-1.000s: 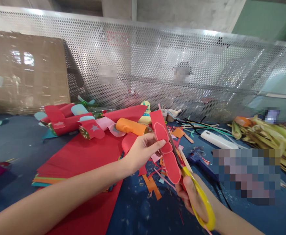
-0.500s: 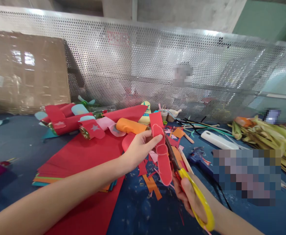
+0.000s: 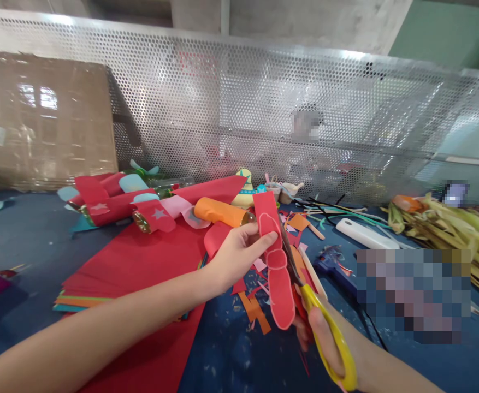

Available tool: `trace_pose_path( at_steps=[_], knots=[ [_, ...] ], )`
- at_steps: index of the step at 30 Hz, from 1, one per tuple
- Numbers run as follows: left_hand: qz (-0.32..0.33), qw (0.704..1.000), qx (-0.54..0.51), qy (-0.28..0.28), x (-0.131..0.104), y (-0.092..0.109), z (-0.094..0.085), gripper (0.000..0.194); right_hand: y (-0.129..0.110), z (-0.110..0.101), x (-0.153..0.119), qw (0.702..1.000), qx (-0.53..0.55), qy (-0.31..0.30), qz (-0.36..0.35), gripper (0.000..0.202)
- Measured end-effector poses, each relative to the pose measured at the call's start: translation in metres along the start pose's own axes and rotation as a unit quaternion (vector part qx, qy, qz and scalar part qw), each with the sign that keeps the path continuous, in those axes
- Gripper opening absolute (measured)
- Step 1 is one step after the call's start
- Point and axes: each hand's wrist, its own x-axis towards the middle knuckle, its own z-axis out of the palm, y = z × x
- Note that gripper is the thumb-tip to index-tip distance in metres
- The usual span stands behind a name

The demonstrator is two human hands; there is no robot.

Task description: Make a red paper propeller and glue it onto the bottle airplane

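Between the thumb and fingers of my left hand (image 3: 239, 254) is a red paper piece (image 3: 281, 295) with a pale drawn outline. Its lower part is cut to a rounded shape; the top end is still a straight-edged strip. My right hand (image 3: 325, 333) grips scissors (image 3: 339, 344) with yellow handles, fingers through the loops. The dark blades lie along the right edge of the red paper, close to my left thumb. How far the blades are apart is hard to see. Red, pink and orange paper scraps (image 3: 255, 314) lie beneath on the blue table.
Red sheets (image 3: 141, 262) are stacked at left, near red paper rolls (image 3: 128, 204) and an orange roll (image 3: 218, 212). At right are a blue glue gun (image 3: 337, 267), a white tool (image 3: 366, 234) and dry husks (image 3: 448, 229). A perforated metal panel (image 3: 243, 98) stands behind.
Both hands have shifted slightly, the red paper moving a little right and down with its lower end nearer me. The scissors stay at its right edge.
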Motion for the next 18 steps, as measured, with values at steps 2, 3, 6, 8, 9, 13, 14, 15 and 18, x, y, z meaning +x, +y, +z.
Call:
trace_pose_path(
  at_steps=[2, 3, 6, 8, 9, 13, 14, 15, 18],
  knots=[
    [0.002, 1.000, -0.004, 0.000, 0.000, 0.000, 0.001, 0.026, -0.008, -0.003, -0.001, 0.999, -0.039, -0.003, -0.015, 0.061],
    [0.004, 1.000, -0.006, -0.001, 0.000, 0.000, 0.001, 0.026, -0.010, -0.004, -0.001, 0.999, -0.045, 0.000, -0.020, 0.061],
    [0.003, 1.000, -0.003, 0.003, -0.001, 0.000, 0.001, 0.028, -0.011, -0.004, 0.000, 0.999, -0.038, 0.008, -0.027, 0.062],
    [0.001, 1.000, 0.002, 0.006, -0.001, 0.000, 0.001, 0.028, -0.008, -0.004, 0.000, 0.999, -0.035, 0.002, -0.033, 0.061],
    [0.000, 1.000, 0.003, 0.007, -0.001, 0.000, 0.001, 0.028, -0.007, -0.004, 0.000, 0.999, -0.034, -0.002, -0.037, 0.061],
    [0.003, 1.000, -0.006, 0.009, -0.001, 0.000, 0.002, 0.026, -0.002, -0.004, -0.001, 0.998, -0.034, 0.004, -0.045, 0.056],
    [0.004, 1.000, -0.010, 0.009, -0.001, 0.000, 0.002, 0.026, 0.000, -0.003, -0.001, 0.999, -0.033, 0.004, -0.039, 0.055],
    [0.007, 1.000, -0.012, 0.009, -0.001, 0.000, 0.002, 0.026, 0.001, -0.003, -0.001, 0.999, -0.029, 0.005, -0.029, 0.055],
    [0.009, 1.000, -0.016, 0.004, 0.000, 0.000, 0.002, 0.025, 0.004, -0.002, -0.001, 1.000, -0.001, 0.001, -0.006, 0.056]
  ],
)
